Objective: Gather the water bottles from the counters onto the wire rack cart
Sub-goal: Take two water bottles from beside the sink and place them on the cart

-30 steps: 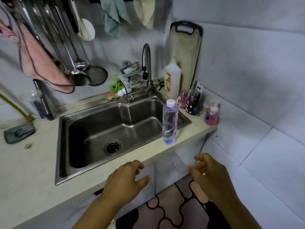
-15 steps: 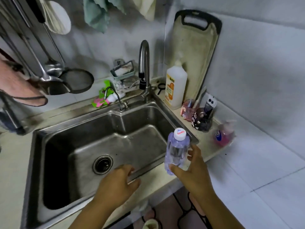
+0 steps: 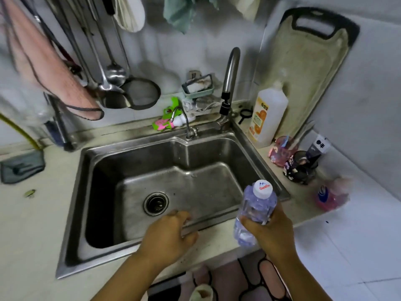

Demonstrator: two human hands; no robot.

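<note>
So from the head view I saw my right hand wrapped around the bottle, low on its body, at the front edge of the counter by the sink. My left hand held nothing, fingers loosely bent, by the sink's front rim. I guessed this was an early step, because no cart was in sight. The white cap had a small red and blue logo, too small to read. A jug showed an orange picture.

Head camera looks steeply down, close over the sink
</note>
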